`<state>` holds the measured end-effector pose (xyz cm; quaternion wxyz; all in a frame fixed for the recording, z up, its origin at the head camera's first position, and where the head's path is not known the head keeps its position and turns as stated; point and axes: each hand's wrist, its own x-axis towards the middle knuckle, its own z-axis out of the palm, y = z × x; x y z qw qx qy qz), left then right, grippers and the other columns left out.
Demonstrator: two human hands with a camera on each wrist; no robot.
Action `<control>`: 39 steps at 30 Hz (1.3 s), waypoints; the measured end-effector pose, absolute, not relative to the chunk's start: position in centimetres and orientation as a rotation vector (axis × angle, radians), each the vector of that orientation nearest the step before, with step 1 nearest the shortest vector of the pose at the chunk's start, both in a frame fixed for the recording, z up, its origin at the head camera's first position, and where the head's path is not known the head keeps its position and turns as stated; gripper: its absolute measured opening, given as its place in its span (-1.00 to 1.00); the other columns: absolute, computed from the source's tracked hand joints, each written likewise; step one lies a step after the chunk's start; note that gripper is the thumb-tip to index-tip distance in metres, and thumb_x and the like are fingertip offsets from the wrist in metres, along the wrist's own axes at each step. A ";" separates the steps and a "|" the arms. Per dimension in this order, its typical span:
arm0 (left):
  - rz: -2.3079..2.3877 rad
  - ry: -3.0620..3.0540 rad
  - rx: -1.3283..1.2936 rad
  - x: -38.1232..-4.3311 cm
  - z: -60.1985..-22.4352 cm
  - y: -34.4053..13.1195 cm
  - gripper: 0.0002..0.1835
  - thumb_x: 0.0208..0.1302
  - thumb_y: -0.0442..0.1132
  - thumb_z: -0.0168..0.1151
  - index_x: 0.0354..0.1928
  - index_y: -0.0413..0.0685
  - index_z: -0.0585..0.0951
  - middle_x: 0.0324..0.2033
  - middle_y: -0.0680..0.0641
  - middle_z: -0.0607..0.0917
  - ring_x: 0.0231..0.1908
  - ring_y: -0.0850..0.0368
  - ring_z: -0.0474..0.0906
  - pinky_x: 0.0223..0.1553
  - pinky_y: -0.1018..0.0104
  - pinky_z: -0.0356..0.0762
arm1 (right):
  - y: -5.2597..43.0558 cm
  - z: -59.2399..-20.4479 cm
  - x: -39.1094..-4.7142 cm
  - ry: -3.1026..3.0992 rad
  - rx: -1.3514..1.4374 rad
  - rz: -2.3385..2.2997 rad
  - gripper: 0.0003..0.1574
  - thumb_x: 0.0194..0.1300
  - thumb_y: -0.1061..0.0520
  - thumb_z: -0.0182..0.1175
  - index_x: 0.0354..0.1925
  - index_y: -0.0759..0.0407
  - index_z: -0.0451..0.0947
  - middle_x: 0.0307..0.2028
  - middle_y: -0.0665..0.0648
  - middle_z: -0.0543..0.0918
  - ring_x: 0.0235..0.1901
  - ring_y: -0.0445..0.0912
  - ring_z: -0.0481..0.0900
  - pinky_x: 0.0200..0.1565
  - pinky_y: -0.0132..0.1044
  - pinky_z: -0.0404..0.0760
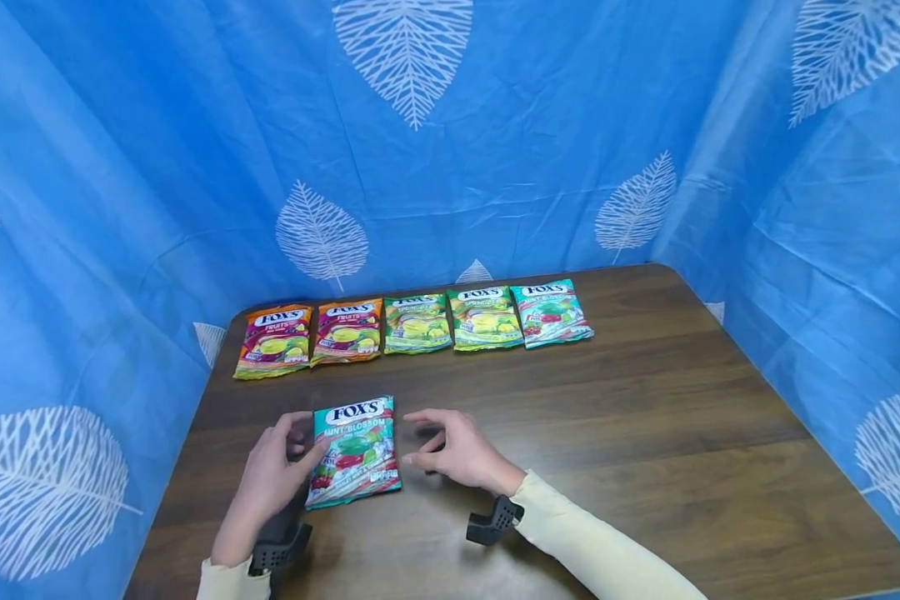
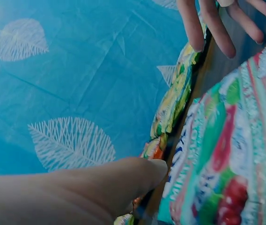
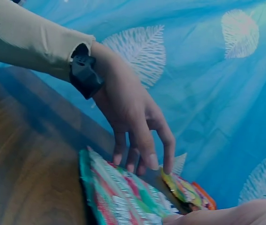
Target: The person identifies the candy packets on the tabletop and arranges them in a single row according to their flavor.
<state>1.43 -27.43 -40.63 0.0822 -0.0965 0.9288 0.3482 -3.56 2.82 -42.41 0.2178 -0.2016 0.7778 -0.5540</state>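
Note:
A teal Fox's Mint Blossom candy bag (image 1: 354, 454) lies on the brown wooden table, its printed front up, between the two hands. At its left edge is my left hand (image 1: 273, 462), thumb tip over the bag's border and fingers loosely bent. My right hand (image 1: 457, 450) is just off the bag's right edge, with a small gap and relaxed fingers. The left wrist view shows the bag (image 2: 226, 154) close up beside the left thumb (image 2: 123, 180). In the right wrist view the left hand (image 3: 133, 108) hangs over the bag's far side; whether its fingertips touch is unclear.
Along the table's back edge runs a row of candy bags: two orange-purple Fruits bags (image 1: 273, 342), two green Spring Tea bags (image 1: 417, 325) and a teal Mint Blossom bag (image 1: 552, 315). A blue curtain (image 1: 450, 200) with white leaf prints surrounds the wooden table (image 1: 645, 433).

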 end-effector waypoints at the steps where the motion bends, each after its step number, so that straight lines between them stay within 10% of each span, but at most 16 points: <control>1: 1.050 2.763 -0.303 1.5 -40.8 -27.5 -0.29 0.55 -0.02 0.41 0.49 -0.27 0.39 0.21 -0.43 0.57 0.17 -0.32 0.57 0.14 -0.30 0.63 | 2.6 -42.6 -3.5 2.148 -0.553 -1.533 -0.27 0.35 0.19 0.57 0.41 0.26 0.59 0.27 0.36 0.67 -0.22 -0.09 0.82 -0.26 -0.29 0.73; 39: 1.256 2.609 -0.137 1.2 -42.1 -24.0 -0.53 0.53 -0.25 0.42 0.38 -0.18 0.60 0.01 -0.14 0.63 -0.18 0.03 0.49 -0.25 0.25 0.51 | 1.7 -43.1 -3.3 2.113 -0.536 -1.523 -0.30 0.32 0.22 0.59 0.36 0.29 0.61 0.04 0.20 0.69 -0.43 -0.18 0.70 -0.40 -0.35 0.65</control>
